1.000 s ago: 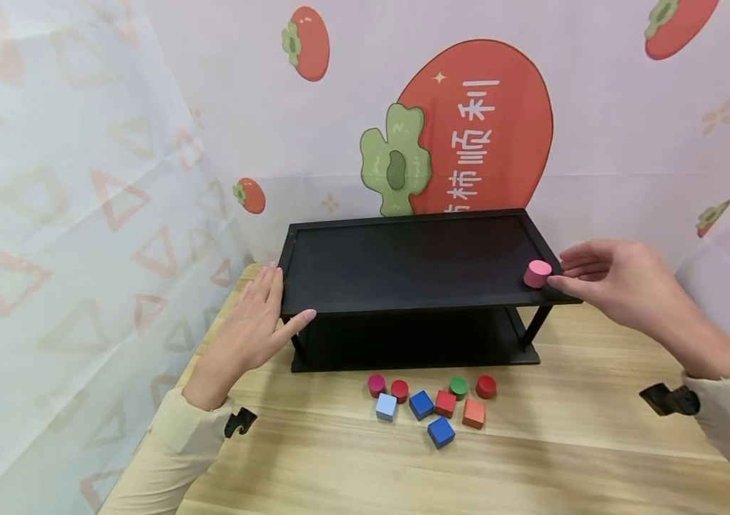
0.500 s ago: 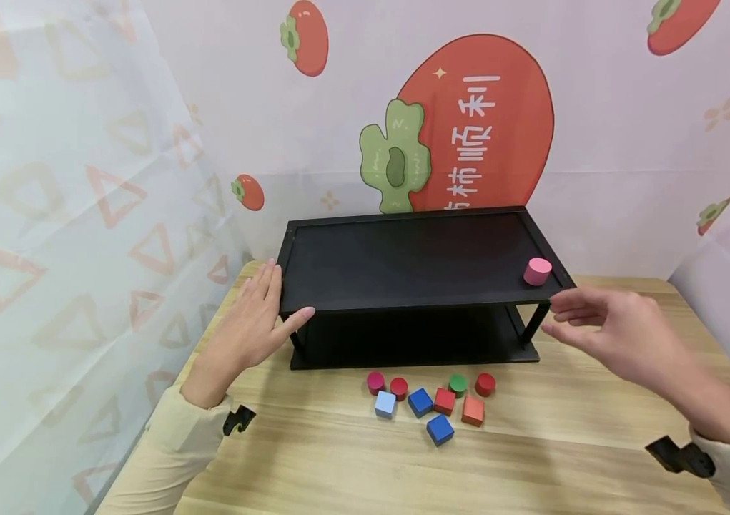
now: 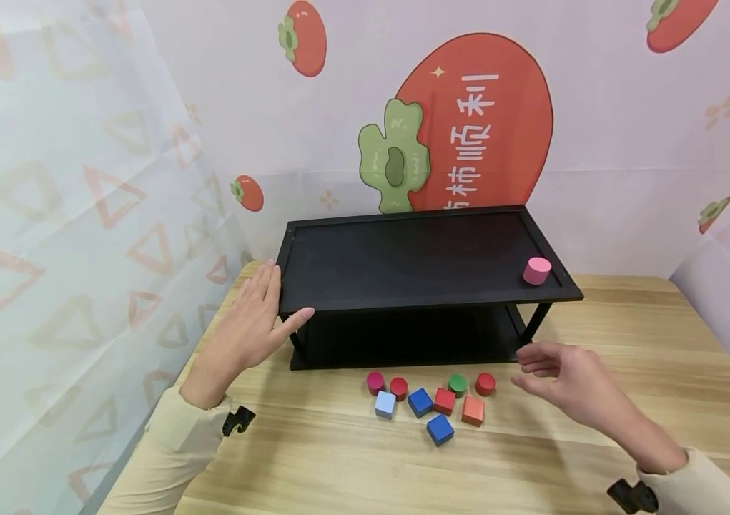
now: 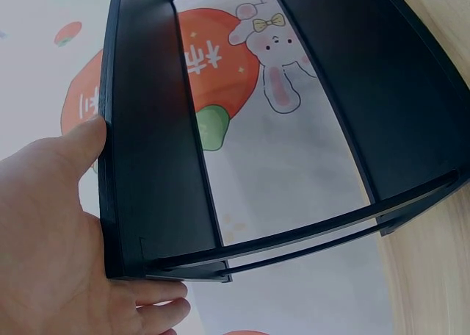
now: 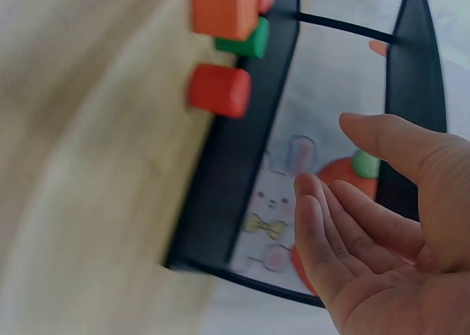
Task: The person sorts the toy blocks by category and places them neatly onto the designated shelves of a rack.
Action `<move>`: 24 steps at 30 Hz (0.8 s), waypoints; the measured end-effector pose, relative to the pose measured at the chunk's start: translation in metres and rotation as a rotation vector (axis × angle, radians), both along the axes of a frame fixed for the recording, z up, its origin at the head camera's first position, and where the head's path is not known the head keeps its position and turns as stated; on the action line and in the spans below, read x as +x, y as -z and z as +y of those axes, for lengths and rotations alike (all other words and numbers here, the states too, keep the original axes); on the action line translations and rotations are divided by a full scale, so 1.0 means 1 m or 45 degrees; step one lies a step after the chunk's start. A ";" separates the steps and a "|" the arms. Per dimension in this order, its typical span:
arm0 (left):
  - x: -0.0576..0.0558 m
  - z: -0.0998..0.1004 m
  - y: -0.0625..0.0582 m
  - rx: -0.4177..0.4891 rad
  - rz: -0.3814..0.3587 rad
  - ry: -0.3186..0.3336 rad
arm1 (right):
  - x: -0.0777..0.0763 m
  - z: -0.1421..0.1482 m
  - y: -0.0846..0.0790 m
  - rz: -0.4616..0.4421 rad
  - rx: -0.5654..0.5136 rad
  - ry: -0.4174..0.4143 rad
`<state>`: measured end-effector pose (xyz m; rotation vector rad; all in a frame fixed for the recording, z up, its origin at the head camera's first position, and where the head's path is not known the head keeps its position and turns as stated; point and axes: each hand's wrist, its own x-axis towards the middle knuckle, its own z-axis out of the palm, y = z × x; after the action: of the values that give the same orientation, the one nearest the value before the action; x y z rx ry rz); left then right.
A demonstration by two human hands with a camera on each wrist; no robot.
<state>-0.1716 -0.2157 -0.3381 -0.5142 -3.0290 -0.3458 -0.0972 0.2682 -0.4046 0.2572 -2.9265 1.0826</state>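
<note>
Black shelf, two tiers, with assorted blocks

Shelf: black, its slim posts carrying a rimmed top board above a lower board; standing on a pale wood-grain table. Pink block: round, flat-topped, paler above than on its side; sitting upright on the top board, near the right front corner. Lying before the shelf: magenta round block, two red round blocks, green round block, light blue cube, two dark blue cubes, red cube, orange cube. Left hand: resting against the shelf's left edge, fingers lying nearly straight, thumb spreading wide toward the front corner. Right hand: hovering near the shelf's right front, fingers gently bending, thumb standing apart, holding nothing
</note>
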 end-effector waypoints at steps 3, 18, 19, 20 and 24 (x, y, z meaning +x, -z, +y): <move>0.000 0.000 0.001 0.009 -0.005 0.001 | -0.001 -0.004 0.015 -0.039 -0.027 -0.012; 0.000 0.001 0.000 0.002 0.006 0.006 | -0.009 -0.013 0.053 -0.137 -0.181 -0.108; 0.000 0.001 0.000 0.001 0.008 0.006 | -0.010 -0.014 0.055 -0.138 -0.185 -0.106; 0.000 0.001 0.000 0.001 0.008 0.006 | -0.011 -0.015 0.056 -0.137 -0.185 -0.106; 0.000 0.001 0.001 0.005 0.003 0.004 | -0.013 -0.018 0.060 -0.137 -0.175 -0.108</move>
<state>-0.1715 -0.2150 -0.3386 -0.5193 -3.0245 -0.3514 -0.1104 0.2506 -0.4649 0.3330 -2.9398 1.3437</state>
